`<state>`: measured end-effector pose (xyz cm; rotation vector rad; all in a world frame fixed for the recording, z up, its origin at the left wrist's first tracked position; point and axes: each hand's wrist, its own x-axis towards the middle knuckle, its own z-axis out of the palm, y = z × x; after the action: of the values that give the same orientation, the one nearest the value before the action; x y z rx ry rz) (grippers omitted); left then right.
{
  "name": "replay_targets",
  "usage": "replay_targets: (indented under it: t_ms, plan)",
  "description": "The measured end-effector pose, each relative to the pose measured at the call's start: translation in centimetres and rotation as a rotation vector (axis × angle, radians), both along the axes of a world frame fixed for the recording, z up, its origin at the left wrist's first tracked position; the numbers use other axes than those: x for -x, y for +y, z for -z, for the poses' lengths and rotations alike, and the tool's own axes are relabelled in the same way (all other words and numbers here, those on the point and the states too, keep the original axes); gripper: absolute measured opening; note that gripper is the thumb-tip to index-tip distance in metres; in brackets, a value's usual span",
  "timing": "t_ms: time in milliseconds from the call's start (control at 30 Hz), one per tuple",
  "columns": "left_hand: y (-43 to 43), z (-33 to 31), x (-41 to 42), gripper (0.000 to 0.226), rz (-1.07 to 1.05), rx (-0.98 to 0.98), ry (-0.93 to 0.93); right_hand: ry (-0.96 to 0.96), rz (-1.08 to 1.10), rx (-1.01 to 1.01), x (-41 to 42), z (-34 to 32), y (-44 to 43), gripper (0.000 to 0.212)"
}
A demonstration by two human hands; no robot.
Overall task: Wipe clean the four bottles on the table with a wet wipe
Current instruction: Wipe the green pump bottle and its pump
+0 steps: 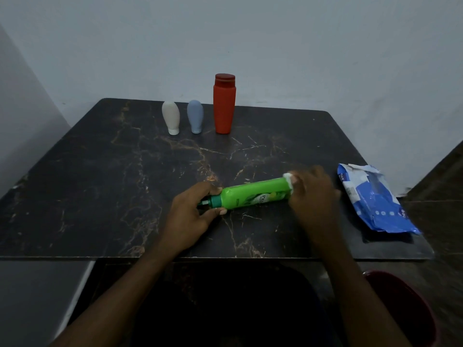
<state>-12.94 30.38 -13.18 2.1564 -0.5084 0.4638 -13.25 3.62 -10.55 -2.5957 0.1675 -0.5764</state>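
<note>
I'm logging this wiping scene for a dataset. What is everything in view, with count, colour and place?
green bottle: 1, green, held lying sideways, near centre
red bottle: 1, red, upright, far centre
squeeze bottles: 2, beige and blue-grey, cap-down, left of the red one
wet wipe: 1, white, at the green bottle's base
wipes pack: 1, blue-white, right edge
table: 1, dark marble
left hand: grips cap end
right hand: presses the wipe

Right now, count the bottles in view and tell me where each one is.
4. The cream bottle, blue bottle and red bottle stand in a row at the table's far edge; the green bottle is held sideways in both hands. None seems hidden.
</note>
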Motion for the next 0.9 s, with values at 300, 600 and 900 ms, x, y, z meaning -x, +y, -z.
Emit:
replay_targets:
  t_ms: [300, 600, 900]
  plan:
    - [0.0, -0.3, 0.1, 0.043, 0.088, -0.032, 0.046, -0.137, 0.106, -0.173, 2.4, 2.2, 0.1, 0.02]
    - [-0.1, -0.2, -0.2, 0.045, 0.048, -0.003, 0.177, -0.192, -0.188, -0.273, 4.4, 2.5, 7.4, 0.02]
    - [0.1, 0.2, -0.6, 0.04, 0.106, -0.013, 0.167, -0.125, -0.244, -0.247, 3.8, 2.2, 6.7, 0.01]
